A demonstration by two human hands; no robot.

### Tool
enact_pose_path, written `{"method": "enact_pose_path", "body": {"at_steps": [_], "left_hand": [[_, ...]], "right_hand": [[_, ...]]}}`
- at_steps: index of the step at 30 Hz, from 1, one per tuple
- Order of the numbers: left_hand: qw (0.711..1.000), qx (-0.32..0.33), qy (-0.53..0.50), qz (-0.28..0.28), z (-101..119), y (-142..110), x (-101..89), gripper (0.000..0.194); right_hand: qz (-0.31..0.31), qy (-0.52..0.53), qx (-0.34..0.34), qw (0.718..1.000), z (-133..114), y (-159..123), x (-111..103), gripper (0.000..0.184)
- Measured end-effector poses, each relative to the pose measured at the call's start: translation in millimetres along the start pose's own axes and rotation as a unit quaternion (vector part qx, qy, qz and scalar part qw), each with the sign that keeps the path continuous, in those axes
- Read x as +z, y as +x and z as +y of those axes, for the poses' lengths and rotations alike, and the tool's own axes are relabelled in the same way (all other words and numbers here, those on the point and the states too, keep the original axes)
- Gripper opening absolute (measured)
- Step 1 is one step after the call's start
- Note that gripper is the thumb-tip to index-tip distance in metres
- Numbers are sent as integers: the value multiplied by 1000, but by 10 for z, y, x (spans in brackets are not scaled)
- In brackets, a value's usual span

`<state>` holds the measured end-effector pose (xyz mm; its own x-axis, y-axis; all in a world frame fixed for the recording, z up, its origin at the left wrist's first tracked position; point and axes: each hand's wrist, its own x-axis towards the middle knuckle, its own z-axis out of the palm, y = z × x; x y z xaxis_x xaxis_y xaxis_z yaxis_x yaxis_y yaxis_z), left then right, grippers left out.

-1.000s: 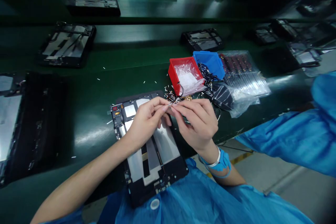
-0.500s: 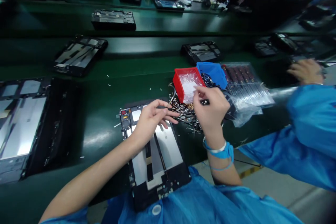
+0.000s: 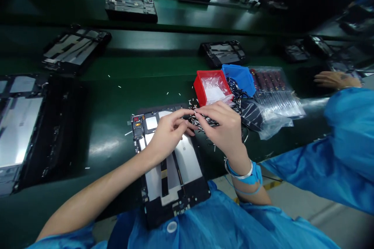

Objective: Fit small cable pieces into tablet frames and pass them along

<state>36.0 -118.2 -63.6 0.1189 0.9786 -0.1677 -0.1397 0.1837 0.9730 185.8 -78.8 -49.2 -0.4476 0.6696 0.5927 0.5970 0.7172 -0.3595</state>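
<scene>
An opened tablet (image 3: 188, 165), its silver inside facing up, leans from the bench edge onto my lap. Over its upper part is my left hand (image 3: 169, 132), thumb and fingers pinched together on something too small to make out. My right hand (image 3: 223, 126) meets it fingertip to fingertip, also in a pinch; a tiny pale speck shows there, its kind unclear. Beneath and behind the fingers lies a heap of small dark and metallic parts (image 3: 209, 122), partly hidden. Just behind my right hand stands a red bin (image 3: 200, 88) with small white pieces in a clear bag.
A blue bin (image 3: 240, 79) adjoins the red one. Beside it lie clear plastic packs of strip-like parts (image 3: 274, 91). Other opened tablets lie on the left (image 3: 26, 132) and farther back (image 3: 224, 52). A co-worker's hand (image 3: 337, 79) is at the right.
My right hand has moved left and down from the red bin to my left fingertips. My left hand stays over the tablet. The view has tilted slightly downward.
</scene>
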Motion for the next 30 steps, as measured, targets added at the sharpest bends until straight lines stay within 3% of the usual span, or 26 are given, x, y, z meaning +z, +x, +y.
{"method": "enact_pose_path", "body": {"at_steps": [4,9,11,16,20,24,30], "left_hand": [[999,5,47,3,8,-2,1,41],[998,-54,-5,-7,83,-16,-73,39],[997,-58,-46,3,98,-45,-117,40],[991,-35,-129,-11,85,-215,-208,48],[989,-16,-143,-18,149,-487,-293,54],[990,-19,-141,-9,218,-796,-381,56],[986,-32,-162,-6,173,-1064,-467,68]], "right_hand": [[-18,-29,-15,999,76,16,-16,17],[66,-167,54,982,437,72,-75,17],[70,-188,45,979,459,74,-83,24],[-31,-28,-96,995,-20,-12,28,17],[-34,43,-120,991,-365,-27,106,15],[-68,102,-149,981,-533,0,147,9],[-64,114,-191,973,-758,-21,205,13]]}}
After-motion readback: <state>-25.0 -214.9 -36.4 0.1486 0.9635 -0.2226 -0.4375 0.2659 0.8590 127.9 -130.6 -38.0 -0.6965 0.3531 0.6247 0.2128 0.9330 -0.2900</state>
